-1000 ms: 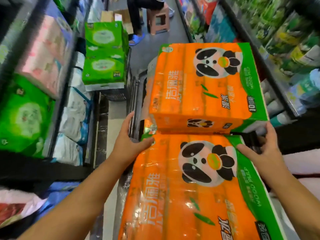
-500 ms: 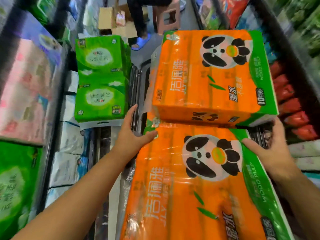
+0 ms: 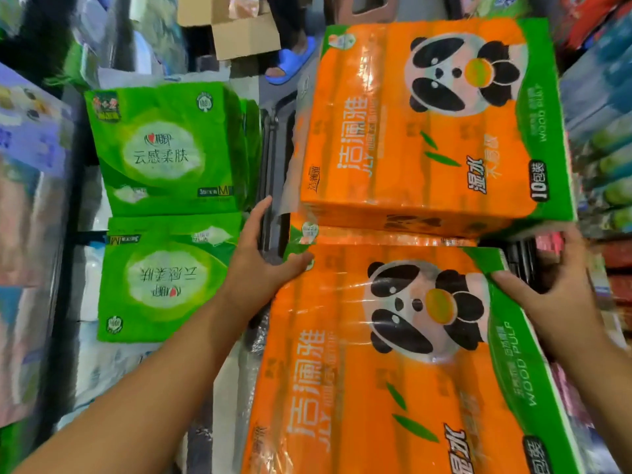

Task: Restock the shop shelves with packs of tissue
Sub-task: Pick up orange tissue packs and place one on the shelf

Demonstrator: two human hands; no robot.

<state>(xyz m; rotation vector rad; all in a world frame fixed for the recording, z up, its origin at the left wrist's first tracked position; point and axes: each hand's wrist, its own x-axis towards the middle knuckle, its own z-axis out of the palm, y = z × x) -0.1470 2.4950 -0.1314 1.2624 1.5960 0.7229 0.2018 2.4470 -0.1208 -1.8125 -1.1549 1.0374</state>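
Two big orange tissue packs with a panda print lie one behind the other in front of me. My left hand (image 3: 263, 258) grips the far left corner of the near orange pack (image 3: 376, 388), thumb on top. My right hand (image 3: 554, 295) holds its far right corner the same way. The far orange pack (image 3: 437, 131) rests just beyond, its near edge overlapping the near pack's far edge. Two green tissue packs (image 3: 167, 206) sit stacked to the left.
Shelves with wrapped tissue goods run down the left (image 3: 30, 200) and right (image 3: 602, 148) of a narrow aisle. A black cart frame (image 3: 272, 186) shows between the green and orange packs. Ahead stand cardboard boxes (image 3: 239, 29) and a person's foot in a blue slipper (image 3: 290, 61).
The view has moved forward and tilted down, so the packs and green stack appear larger and nearer. Both hands keep the same hold on the near orange pack.
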